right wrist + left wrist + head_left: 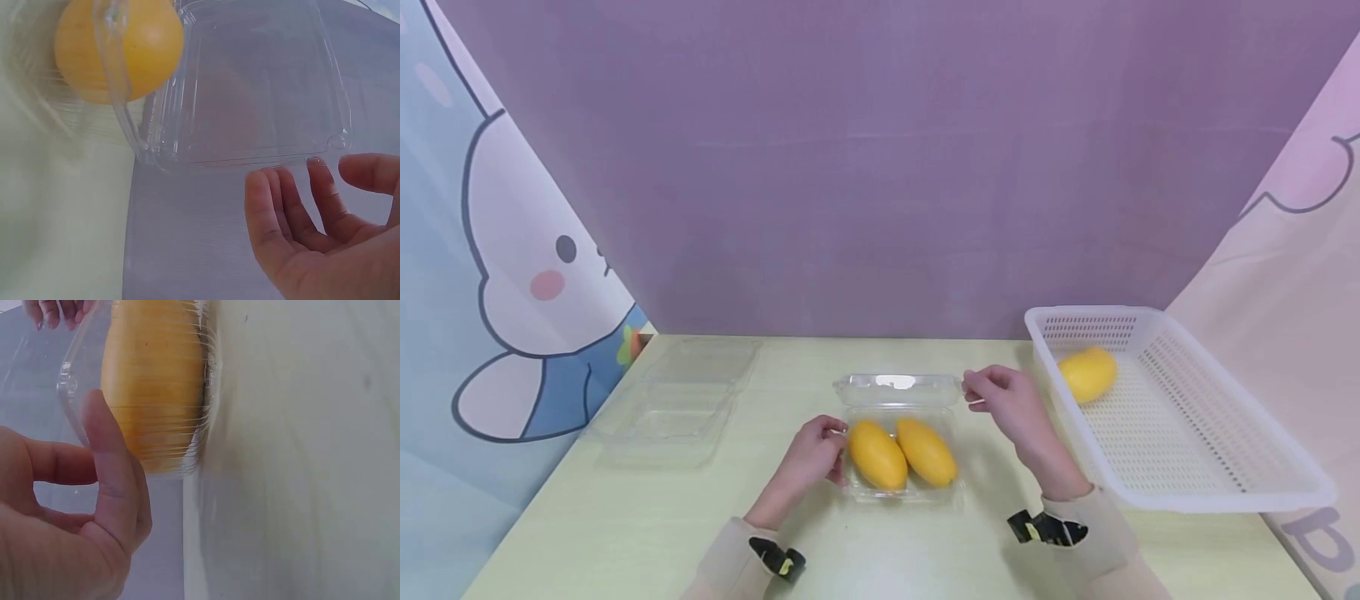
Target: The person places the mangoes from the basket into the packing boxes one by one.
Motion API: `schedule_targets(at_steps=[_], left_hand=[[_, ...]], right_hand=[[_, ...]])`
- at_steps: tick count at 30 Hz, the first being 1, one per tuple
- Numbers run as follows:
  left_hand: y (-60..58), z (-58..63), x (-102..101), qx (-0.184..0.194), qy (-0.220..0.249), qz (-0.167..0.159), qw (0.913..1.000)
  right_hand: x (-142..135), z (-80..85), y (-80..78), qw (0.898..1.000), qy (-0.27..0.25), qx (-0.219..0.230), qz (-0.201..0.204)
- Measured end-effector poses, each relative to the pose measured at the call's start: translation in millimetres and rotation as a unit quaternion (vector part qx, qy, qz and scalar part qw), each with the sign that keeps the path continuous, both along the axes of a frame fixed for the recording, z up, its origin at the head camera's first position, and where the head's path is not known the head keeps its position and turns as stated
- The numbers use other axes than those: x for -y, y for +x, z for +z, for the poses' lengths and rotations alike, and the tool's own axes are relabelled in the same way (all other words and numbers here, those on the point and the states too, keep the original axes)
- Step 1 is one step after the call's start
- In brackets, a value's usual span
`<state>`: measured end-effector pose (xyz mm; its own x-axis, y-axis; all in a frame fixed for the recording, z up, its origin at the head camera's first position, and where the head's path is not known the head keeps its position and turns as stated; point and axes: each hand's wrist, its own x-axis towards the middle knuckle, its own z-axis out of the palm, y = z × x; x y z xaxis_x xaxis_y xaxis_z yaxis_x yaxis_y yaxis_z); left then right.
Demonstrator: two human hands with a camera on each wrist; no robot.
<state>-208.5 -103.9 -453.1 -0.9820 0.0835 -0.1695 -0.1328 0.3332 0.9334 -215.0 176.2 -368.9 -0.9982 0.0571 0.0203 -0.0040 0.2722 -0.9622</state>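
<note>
In the head view, a clear plastic clamshell box (901,495) lies on the table with its lid (865,392) raised at the back. Two yellow mangoes (877,455) (927,452) sit side by side in its base. My left hand (812,454) pinches the base's left rim between thumb and finger, close to one mango (153,381). At the lid's right edge is my right hand (1006,408), its fingers loosely bent. In the right wrist view its fingertips (315,164) meet the edge of the lid (244,94); no firm pinch shows.
A white perforated basket (1187,417) stands at the right with one more mango (1087,375) at its left side. More clear plastic boxes (673,400) lie at the table's back left. A purple cloth wall (850,208) rises behind the table (640,533).
</note>
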Motion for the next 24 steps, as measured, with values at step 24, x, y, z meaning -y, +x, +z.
schedule_targets(at_steps=[24], left_hand=[[-4.1, 9.7, 14, 0.086, 0.137, -0.007, 0.9868]], right_hand=[[-5, -38.3, 20.5, 0.996, -0.010, 0.078, 0.041]])
